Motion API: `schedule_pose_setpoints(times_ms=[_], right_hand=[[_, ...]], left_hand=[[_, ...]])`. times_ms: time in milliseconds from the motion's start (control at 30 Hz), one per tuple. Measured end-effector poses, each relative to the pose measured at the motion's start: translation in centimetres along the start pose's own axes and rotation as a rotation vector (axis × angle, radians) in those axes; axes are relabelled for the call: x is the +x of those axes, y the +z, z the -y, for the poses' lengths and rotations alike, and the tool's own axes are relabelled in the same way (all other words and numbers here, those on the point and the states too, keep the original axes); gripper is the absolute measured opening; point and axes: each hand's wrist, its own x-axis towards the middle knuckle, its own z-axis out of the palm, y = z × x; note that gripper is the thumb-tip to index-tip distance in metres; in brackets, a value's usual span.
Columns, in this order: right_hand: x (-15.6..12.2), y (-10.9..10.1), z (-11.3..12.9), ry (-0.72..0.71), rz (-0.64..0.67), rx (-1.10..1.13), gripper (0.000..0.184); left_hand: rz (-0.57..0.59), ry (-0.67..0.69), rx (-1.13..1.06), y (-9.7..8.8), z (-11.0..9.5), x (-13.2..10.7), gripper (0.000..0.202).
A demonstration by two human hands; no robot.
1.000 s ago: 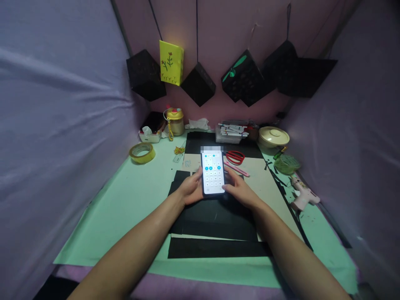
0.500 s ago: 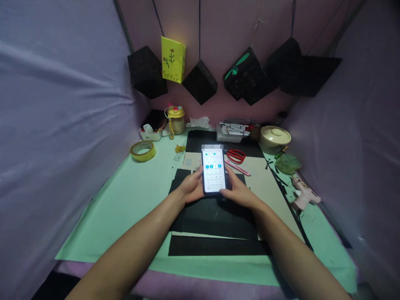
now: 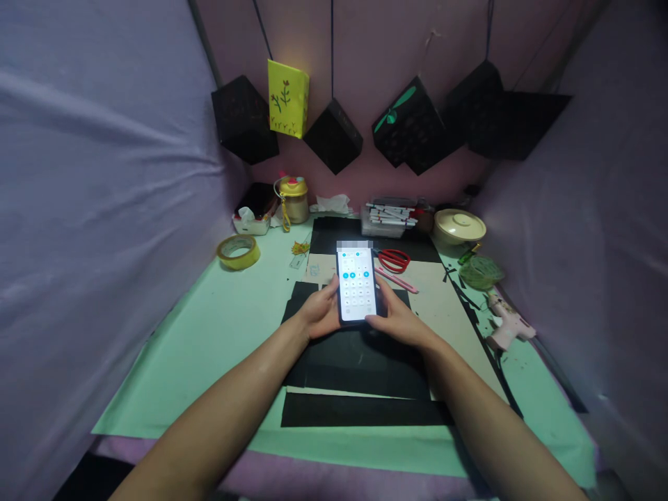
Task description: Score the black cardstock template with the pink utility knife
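A smartphone (image 3: pixel 357 285) with a bright white screen is held upright above the middle of the table. My left hand (image 3: pixel 322 309) grips its left edge, thumb along the side. On the other edge, my right hand (image 3: pixel 396 313) closes round the lower corner, its thumb at the bottom of the screen. Blue round marks and rows of small icons show on the display, too small to read. Beneath both hands lie black sheets of card (image 3: pixel 360 365). Just beyond the phone are red-handled scissors (image 3: pixel 394 261) and a pink pen-like tool (image 3: pixel 397 280).
A yellow tape roll (image 3: pixel 239 252) lies at the left. Along the back stand a yellow-lidded cup (image 3: pixel 295 200), a box of markers (image 3: pixel 389 219) and a lidded cream bowl (image 3: pixel 459 227). At the right rests a pink glue gun (image 3: pixel 509 327). Black boxes (image 3: pixel 334 137) hang above.
Both hands keep their hold on the phone with almost no movement. The view has shifted very slightly.
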Motion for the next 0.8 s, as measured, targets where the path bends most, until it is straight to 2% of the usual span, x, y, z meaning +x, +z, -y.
schedule_pose_setpoints(times_ms=[500,567,667,800], right_hand=[[0.1,0.0,0.0,0.009,-0.012,0.005,0.09],[0.2,0.1,0.1,0.015,-0.065,0.004,0.086],[0.3,0.0,0.4,-0.027,-0.227,-0.005,0.074],[0.1,-0.2,1.1,-0.229,-0.411,-0.152,0.055]], left_hand=[[0.004,-0.023,0.006,0.1,-0.1,0.0,0.059],[0.007,-0.027,0.005,0.0,-0.1,0.0,0.06],[0.017,-0.021,-0.002,0.0,-0.1,-0.1,0.06],[0.038,-0.016,-0.015,0.3,-0.1,-0.2,0.06]])
